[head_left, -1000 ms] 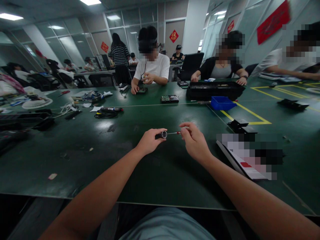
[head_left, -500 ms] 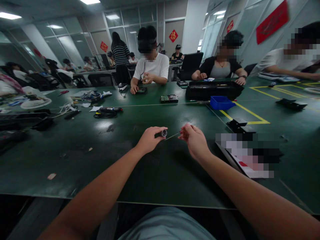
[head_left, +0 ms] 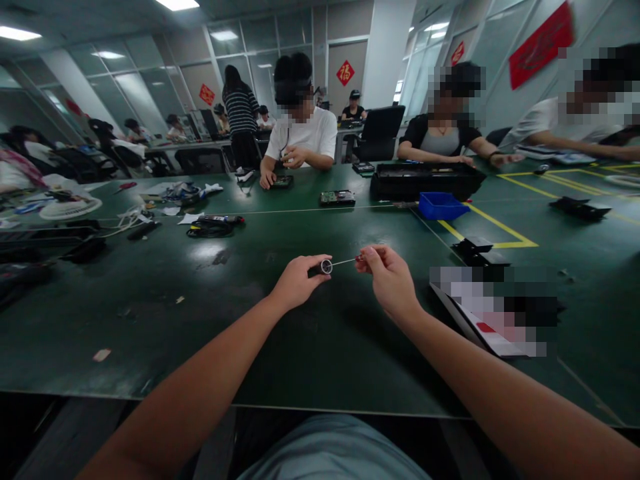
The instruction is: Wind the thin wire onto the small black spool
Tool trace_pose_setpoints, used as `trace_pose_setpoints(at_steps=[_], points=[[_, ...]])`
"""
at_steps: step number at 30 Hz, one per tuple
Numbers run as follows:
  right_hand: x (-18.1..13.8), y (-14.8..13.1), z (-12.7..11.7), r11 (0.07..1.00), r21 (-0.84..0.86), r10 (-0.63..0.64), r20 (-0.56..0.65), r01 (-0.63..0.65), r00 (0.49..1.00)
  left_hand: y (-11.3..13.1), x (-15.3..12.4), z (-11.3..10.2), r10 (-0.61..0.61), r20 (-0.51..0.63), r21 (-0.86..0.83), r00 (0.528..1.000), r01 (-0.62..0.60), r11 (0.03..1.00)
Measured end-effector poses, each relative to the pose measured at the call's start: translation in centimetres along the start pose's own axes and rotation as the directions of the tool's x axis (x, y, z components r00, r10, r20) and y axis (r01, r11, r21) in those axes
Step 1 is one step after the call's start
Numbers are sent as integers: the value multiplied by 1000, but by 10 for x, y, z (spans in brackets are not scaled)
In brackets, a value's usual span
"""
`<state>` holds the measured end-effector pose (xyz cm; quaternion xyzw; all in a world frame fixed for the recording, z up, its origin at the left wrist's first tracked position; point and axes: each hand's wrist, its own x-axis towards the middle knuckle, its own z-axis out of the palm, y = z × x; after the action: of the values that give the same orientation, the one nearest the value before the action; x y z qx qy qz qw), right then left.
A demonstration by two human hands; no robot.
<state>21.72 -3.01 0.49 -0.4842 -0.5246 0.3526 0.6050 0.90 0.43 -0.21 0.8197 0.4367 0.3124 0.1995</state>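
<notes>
My left hand (head_left: pixel 297 283) is closed around a short dark cylinder (head_left: pixel 315 270). Its round, silver-rimmed end (head_left: pixel 327 267) faces me and to the right. Between the fingertips of my right hand (head_left: pixel 390 277) is a thin metal rod (head_left: pixel 344 262) with a reddish end (head_left: pixel 359 258), like a slim screwdriver. The rod points left, and its tip is at the cylinder's rimmed end; whether it goes inside I cannot tell. Both hands are over the dark green table (head_left: pixel 320 360).
Beyond my hands lie a hard drive (head_left: pixel 337 198), a blue bin (head_left: pixel 443 207) and a long black housing (head_left: pixel 427 180). A black cable bundle (head_left: pixel 215 227) sits left. At right are a black bracket (head_left: pixel 475 253) and a blurred-out white booklet (head_left: pixel 463 317). Co-workers sit across the table.
The rod's tip has risen from below the cylinder to its rimmed end, and the rod lies more level. My right fingers have shifted slightly. A co-worker across has stretched out an arm.
</notes>
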Motion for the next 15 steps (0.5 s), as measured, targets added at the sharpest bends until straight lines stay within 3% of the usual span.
trace_pose_setpoints(at_steps=[7,15], points=[[3,2,-3,999,-34,20,-18,-21,1000,1,0,0,-54,-15,-5,998,54,999],[6,1,0,969,168,182,2,-180,983,0,0,0,-63,-10,-11,998,63,998]])
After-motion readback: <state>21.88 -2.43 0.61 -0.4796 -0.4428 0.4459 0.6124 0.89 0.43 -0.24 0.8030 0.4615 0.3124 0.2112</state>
